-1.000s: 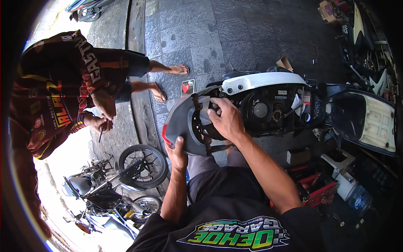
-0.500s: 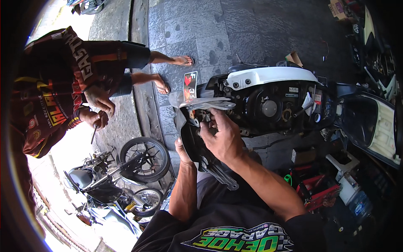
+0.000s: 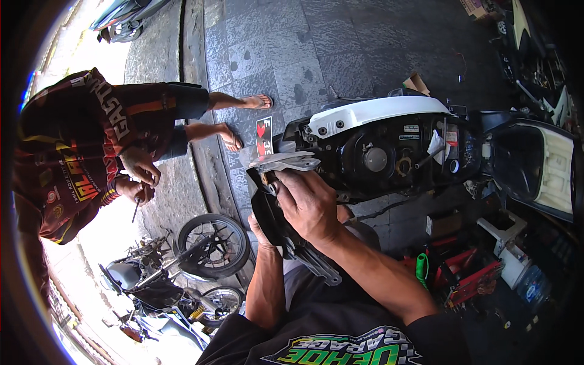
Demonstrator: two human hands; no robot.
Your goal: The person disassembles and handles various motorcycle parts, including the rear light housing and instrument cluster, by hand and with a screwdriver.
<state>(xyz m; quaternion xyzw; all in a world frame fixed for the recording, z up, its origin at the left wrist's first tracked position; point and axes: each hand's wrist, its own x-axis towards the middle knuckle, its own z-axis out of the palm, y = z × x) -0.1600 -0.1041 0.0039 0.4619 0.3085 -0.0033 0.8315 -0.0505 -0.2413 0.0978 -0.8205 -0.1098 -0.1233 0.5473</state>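
In front of me is a scooter's black plastic rear fender (image 3: pixel 267 216) with a clear tail-light lens (image 3: pixel 283 159) at its far end. Its near edge is held in my left hand (image 3: pixel 261 234), fingers closed and partly hidden behind it. My right hand (image 3: pixel 309 204) reaches into the fender just below the lens, fingers bent together. Whatever small part they pinch is hidden by the hand. A dark number plate (image 3: pixel 263 137) shows beyond the lens. Right of my hands lies the stripped scooter body (image 3: pixel 365 146), with one white side panel (image 3: pixel 377 112) along its far side.
At the left stands another person (image 3: pixel 73 152), holding a thin tool in both hands. A motorcycle (image 3: pixel 182 267) is parked at the lower left. The raised seat (image 3: pixel 529 161) extends to the right. A red tool rack (image 3: pixel 468 274) and a water bottle (image 3: pixel 535 289) are at the lower right.
My right hand has shifted slightly left and down, its fingers now deeper against the fender below the lens. The left hand keeps its hold. The whole view has shifted a little.
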